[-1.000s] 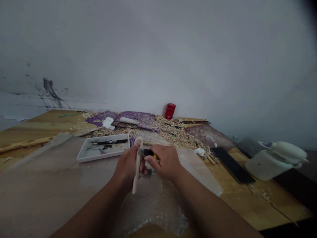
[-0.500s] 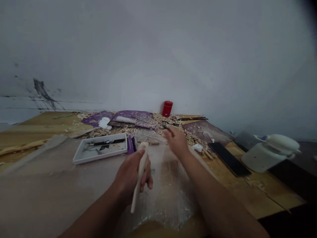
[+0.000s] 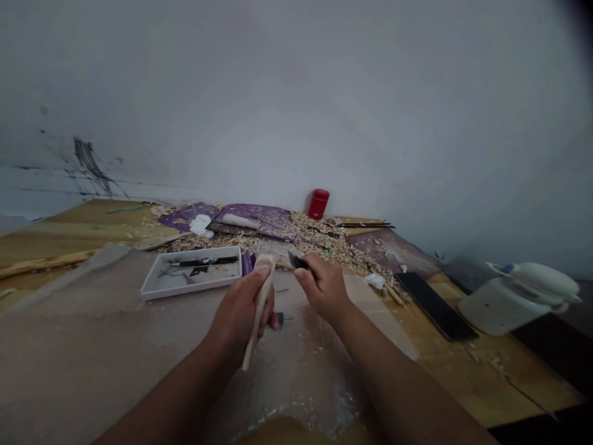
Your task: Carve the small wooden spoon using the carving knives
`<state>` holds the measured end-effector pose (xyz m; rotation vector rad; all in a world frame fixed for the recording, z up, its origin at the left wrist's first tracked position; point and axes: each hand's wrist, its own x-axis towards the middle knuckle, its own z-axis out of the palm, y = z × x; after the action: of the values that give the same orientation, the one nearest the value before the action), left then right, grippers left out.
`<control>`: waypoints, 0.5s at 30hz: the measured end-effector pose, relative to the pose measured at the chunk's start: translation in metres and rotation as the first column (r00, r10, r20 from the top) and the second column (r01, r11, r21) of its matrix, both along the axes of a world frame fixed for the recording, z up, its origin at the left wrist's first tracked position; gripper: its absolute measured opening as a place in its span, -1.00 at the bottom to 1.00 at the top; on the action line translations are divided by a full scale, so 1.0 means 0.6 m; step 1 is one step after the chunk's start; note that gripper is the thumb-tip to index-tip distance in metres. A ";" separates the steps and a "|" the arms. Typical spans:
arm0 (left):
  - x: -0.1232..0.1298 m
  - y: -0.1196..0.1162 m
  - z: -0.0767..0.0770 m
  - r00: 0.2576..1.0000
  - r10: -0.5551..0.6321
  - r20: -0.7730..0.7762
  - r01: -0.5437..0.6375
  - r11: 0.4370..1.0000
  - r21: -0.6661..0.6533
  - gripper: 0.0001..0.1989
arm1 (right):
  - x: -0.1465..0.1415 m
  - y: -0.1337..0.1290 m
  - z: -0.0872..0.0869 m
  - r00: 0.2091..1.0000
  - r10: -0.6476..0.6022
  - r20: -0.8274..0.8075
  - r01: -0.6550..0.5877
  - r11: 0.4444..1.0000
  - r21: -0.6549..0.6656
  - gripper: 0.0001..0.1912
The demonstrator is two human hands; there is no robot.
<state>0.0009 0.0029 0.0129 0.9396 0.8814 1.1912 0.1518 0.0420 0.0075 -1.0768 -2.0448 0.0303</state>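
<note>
Wood stick [image 3: 254,337] sits tight in the left hand [image 3: 238,312], just right of the white tray [image 3: 189,292]. Right hand [image 3: 324,287] pinches a small black knife [image 3: 299,262] near the stick's top, not touching it. Next, the knife needs to meet the wood.

pale carved wood piece [image 3: 260,312] | tilted, in left hand [image 3: 235,313] | dark carving knife [image 3: 297,261] | in right hand [image 3: 325,288]

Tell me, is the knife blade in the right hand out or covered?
Out: the dark blade shows bare past the right hand.
</note>
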 end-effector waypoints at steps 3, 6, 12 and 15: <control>-0.001 0.000 0.001 1.000 0.008 -0.022 -0.008 1.000 0.004 -0.57 | -0.006 -0.009 0.003 0.995 0.060 0.084 -0.062 0.998 0.022 -0.60; -0.003 0.002 -0.003 0.997 0.039 -0.062 -0.039 0.999 0.010 -0.59 | -0.013 -0.016 0.004 0.984 0.079 0.162 -0.088 0.995 0.051 -0.57; -0.005 0.003 -0.013 0.994 0.087 -0.069 -0.086 0.996 0.027 -0.66 | -0.023 -0.023 0.007 0.971 0.076 0.225 -0.094 0.993 0.072 -0.57; -0.004 0.002 -0.014 0.995 0.074 -0.073 -0.070 0.996 0.051 -0.69 | -0.025 -0.024 0.007 0.974 0.053 0.222 -0.077 0.992 0.098 -0.57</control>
<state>-0.0016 0.0040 0.0046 1.0037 0.9565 1.2503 0.1367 0.0279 0.0118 -0.9828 -2.2513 -0.1689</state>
